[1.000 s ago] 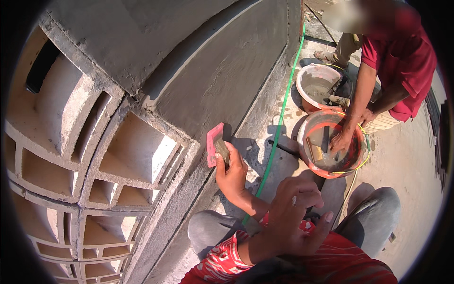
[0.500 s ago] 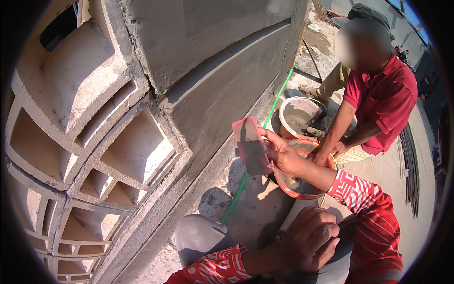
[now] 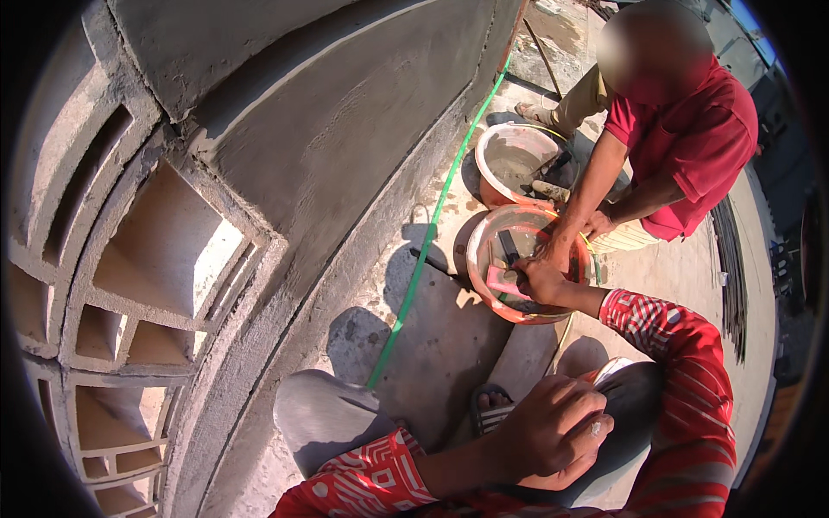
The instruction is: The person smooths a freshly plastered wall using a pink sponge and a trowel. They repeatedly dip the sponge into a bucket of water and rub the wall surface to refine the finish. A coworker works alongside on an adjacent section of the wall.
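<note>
My right hand (image 3: 546, 281) grips a pink, flat plastic scraper (image 3: 501, 281) with rounded corners, inside the mouth of an orange-red bucket (image 3: 477, 263). The bucket holds greyish contents and a dark-handled tool (image 3: 508, 246). A co-worker's hands (image 3: 561, 246) also reach into it, close beside mine. My left hand (image 3: 553, 432) is closed in front of my bent knee, its fingers curled in; a small pale spot shows on one finger. Whatever it may hold is hidden. To the left rises a wall with smooth grey plaster (image 3: 345, 121).
Pale openwork blocks (image 3: 164, 242) stand at the left. A second bucket (image 3: 486, 155) holds grey mortar and a wooden-handled tool (image 3: 550, 190). A green strip (image 3: 414, 281) runs along the wall's foot. The co-worker in a red shirt (image 3: 691, 129) bends over the buckets; dark rods (image 3: 730, 285) lie behind.
My right hand has lowered the pink scraper from beside the wall into the orange-red bucket. My left hand stays closed in nearly the same place. The view has shifted.
</note>
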`<act>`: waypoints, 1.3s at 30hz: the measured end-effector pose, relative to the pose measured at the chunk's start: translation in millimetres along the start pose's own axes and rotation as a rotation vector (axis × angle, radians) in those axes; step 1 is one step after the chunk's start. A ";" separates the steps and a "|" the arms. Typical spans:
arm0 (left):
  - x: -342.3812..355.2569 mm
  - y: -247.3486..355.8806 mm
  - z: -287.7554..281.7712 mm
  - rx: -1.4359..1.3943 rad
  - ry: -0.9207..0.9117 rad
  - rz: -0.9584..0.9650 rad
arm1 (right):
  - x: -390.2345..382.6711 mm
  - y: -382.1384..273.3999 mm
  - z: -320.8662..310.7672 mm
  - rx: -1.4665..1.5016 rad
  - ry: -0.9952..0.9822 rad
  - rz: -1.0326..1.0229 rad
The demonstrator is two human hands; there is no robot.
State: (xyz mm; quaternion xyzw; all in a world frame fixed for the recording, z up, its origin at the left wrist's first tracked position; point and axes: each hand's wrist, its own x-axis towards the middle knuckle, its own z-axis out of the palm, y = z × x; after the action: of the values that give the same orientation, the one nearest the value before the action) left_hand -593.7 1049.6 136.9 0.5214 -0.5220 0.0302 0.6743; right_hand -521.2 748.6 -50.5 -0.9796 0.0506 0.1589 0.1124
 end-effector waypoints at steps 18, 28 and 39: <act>-16.9 -20.9 19.6 -0.005 -0.125 -0.049 | 18.5 17.7 57.2 -0.208 -0.300 0.115; -18.9 -28.1 21.9 0.025 -0.053 0.004 | 18.2 -14.6 24.7 -0.278 -0.352 0.123; 13.9 -24.4 -27.0 0.237 -0.058 0.069 | -7.2 -52.0 -134.1 -0.088 -0.058 0.221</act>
State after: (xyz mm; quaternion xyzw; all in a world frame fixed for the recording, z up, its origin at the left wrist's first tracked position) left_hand -554.9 1051.3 133.1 0.5800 -0.5517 0.0997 0.5910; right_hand -480.8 767.8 86.3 -0.9670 0.1479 0.2005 0.0527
